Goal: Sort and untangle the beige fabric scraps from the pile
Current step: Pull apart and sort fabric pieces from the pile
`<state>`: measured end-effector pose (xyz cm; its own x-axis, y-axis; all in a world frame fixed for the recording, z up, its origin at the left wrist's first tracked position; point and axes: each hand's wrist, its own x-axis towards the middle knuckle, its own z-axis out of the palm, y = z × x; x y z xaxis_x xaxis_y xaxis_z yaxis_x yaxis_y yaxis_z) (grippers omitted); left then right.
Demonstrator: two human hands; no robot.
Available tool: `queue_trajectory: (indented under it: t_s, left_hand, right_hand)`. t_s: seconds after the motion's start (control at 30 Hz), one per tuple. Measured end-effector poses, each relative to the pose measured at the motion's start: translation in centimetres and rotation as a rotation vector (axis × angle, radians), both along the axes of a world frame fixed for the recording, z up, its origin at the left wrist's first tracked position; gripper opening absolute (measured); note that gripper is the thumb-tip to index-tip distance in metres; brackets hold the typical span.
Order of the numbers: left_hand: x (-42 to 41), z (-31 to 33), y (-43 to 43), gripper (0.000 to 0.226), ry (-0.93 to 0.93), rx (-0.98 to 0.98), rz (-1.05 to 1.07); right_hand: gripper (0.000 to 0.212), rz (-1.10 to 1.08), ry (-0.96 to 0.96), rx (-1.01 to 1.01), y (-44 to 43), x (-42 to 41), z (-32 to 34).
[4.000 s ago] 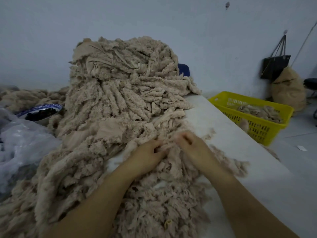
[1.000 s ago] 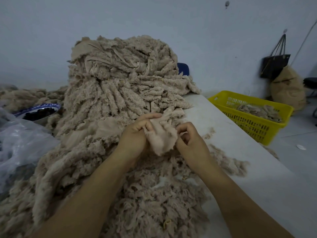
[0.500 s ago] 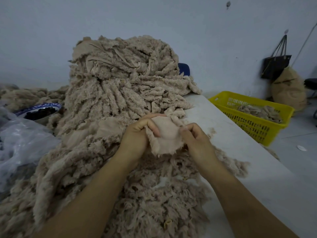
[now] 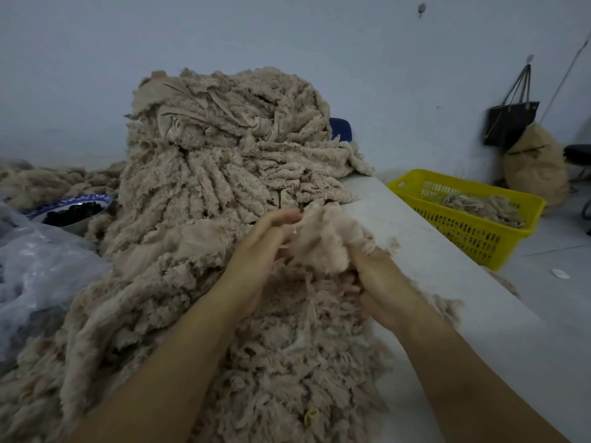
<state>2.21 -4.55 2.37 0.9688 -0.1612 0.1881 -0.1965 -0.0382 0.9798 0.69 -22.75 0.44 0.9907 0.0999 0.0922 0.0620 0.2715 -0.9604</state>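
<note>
A tall pile of beige fabric scraps (image 4: 224,161) rises at the back of the white table (image 4: 447,282) and spreads toward me as a loose layer (image 4: 287,362). Between my hands, just above that layer, is one crumpled beige scrap (image 4: 326,241). My left hand (image 4: 265,247) holds its left side, fingers curved over the top edge. My right hand (image 4: 377,282) grips its lower right part from below, its fingertips hidden in the cloth.
A yellow plastic basket (image 4: 473,231) with several beige scraps stands off the table's right edge. A blue-rimmed bowl of dark items (image 4: 73,209) and a clear plastic bag (image 4: 38,270) lie at the left. A dark bag and a tan sack (image 4: 534,167) are by the wall.
The scrap was lifted out of the loose layer and held up between both hands. Now it is more bunched and shifted right, and my right hand has dropped lower under it.
</note>
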Motion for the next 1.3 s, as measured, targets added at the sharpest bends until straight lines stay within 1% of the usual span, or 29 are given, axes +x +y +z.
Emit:
queue_trajectory:
  t_s: [0.03, 0.1, 0.13, 0.17, 0.2, 0.23, 0.27, 0.3, 0.37, 0.43, 0.47, 0.5, 0.53, 0.57, 0.6, 0.67, 0.73, 0.8, 0.83, 0.9, 0.97, 1.03, 1.1, 1.13, 1.17, 1.2, 1.23, 1.27, 1.3]
  left_hand:
    - [0.1, -0.3, 0.2, 0.023, -0.003, 0.126, -0.001]
    - [0.2, -1.2, 0.3, 0.024, 0.029, 0.403, -0.080]
    - [0.1, -1.8, 0.2, 0.030, 0.038, 0.533, -0.129]
    - [0.1, -2.3, 0.0, 0.039, 0.031, 0.646, -0.169]
    - [0.0, -2.7, -0.2, 0.047, 0.014, 0.736, -0.190]
    - [0.1, -2.9, -0.3, 0.051, -0.010, 0.797, -0.192]
    - [0.1, -3.0, -0.4, 0.052, -0.027, 0.829, -0.178]
    - [0.2, -3.1, -0.4, 0.049, -0.039, 0.843, -0.148]
    - [0.5, -3.4, -0.2, 0.031, -0.048, 0.846, -0.058]
    - [0.8, -3.8, 0.1, 0.009, -0.047, 0.799, 0.042]
    - [0.9, -3.9, 0.3, 0.012, -0.043, 0.761, 0.083]
    - [1.0, -3.9, 0.4, 0.015, -0.038, 0.708, 0.124]
    - [1.1, -3.7, 0.5, 0.016, -0.037, 0.641, 0.168]
    - [1.3, -3.6, 0.6, 0.017, -0.043, 0.555, 0.215]
    - [1.5, -3.5, 0.8, 0.018, -0.049, 0.451, 0.255]
    - [1.8, -2.9, 0.8, 0.019, -0.016, 0.186, 0.314]
    - [2.0, -2.5, 0.8, 0.020, 0.053, -0.021, 0.362]
    - [1.9, -2.2, 0.8, 0.024, 0.076, -0.076, 0.394]
    - [1.8, -2.0, 0.8, 0.026, 0.071, -0.075, 0.402]
    - [1.7, -1.7, 0.9, 0.030, 0.063, -0.042, 0.406]
    - [1.3, -1.1, 1.1, 0.030, 0.090, -0.069, 0.381]
    - [0.7, -0.4, 1.3, 0.031, 0.122, -0.112, 0.312]
    - [0.1, 0.2, 1.5, 0.036, 0.082, -0.041, 0.190]
    - [-0.4, 0.5, 1.6, 0.040, 0.040, 0.072, 0.098]
    - [-0.5, 0.4, 1.6, 0.042, 0.006, 0.235, 0.012]
    - [-0.6, 0.3, 1.4, 0.042, -0.019, 0.395, -0.047]
    - [-0.6, -0.2, 1.1, 0.036, -0.046, 0.512, -0.081]
    - [-0.6, -0.5, 0.7, 0.024, -0.063, 0.535, -0.097]
    - [-0.6, -0.8, 0.5, 0.024, -0.083, 0.489, -0.088]
  right_hand:
    - [0.045, -0.068, 0.008, 0.118, -0.6, 0.3, 0.5]
    - [0.028, -0.235, -0.012, 0.489, -3.0, 0.9, 1.5]
    - [0.030, -0.295, -0.017, 0.640, -4.1, 1.2, 1.7]
    - [0.043, -0.341, 0.028, 0.697, -4.8, 1.5, 1.4]
    - [0.052, -0.376, 0.103, 0.646, -4.9, 1.6, 1.0]
    - [0.050, -0.400, 0.179, 0.504, -4.5, 1.8, 0.1]
    - [0.043, -0.404, 0.221, 0.291, -3.8, 1.9, -0.8]
    - [0.035, -0.374, 0.210, 0.044, -2.9, 1.7, -1.4]
    - [0.022, -0.251, 0.073, -0.419, -1.2, 1.5, -2.1]
    - [0.018, -0.087, -0.076, -0.808, -0.2, 1.3, -2.7]
    - [0.022, -0.028, -0.156, -0.990, 0.2, 1.3, -3.1]
    - [0.026, 0.011, -0.227, -1.150, 0.5, 1.1, -3.3]
    - [0.025, 0.020, -0.284, -1.246, 0.8, 1.0, -3.4]
    - [0.025, 0.028, -0.310, -1.265, 1.0, 0.8, -3.4]
    - [0.027, 0.021, -0.297, -1.204, 0.9, 0.6, -3.3]
    - [0.023, -0.046, -0.160, -0.919, 0.3, 0.4, -2.7]
    - [0.030, -0.116, -0.005, -0.634, 0.2, 0.2, -1.9]
    - [0.029, -0.192, 0.066, -0.473, 0.5, 0.0, -1.4]
    - [0.028, -0.238, 0.078, -0.406, 0.6, -0.1, -1.1]
    - [0.033, -0.303, 0.101, -0.277, 0.5, -0.1, -0.9]
    - [0.032, -0.315, 0.127, -0.223, 0.1, -0.1, -0.6]
    - [0.035, -0.276, 0.143, -0.210, -0.2, 0.0, -0.7]
    - [0.041, -0.202, 0.144, -0.161, -0.1, 0.0, -0.6]
    - [0.041, -0.165, 0.128, -0.135, 0.0, -0.1, -0.4]
    - [0.040, -0.129, 0.110, -0.101, 0.1, -0.1, -0.3]
    - [0.039, -0.092, 0.100, -0.061, 0.2, -0.2, -0.1]
    - [0.038, -0.063, 0.096, -0.026, 0.3, -0.2, 0.0]
    - [0.037, -0.041, 0.088, -0.016, 0.3, -0.2, 0.0]
    - [0.035, -0.042, 0.068, -0.038, 0.3, -0.2, -0.1]
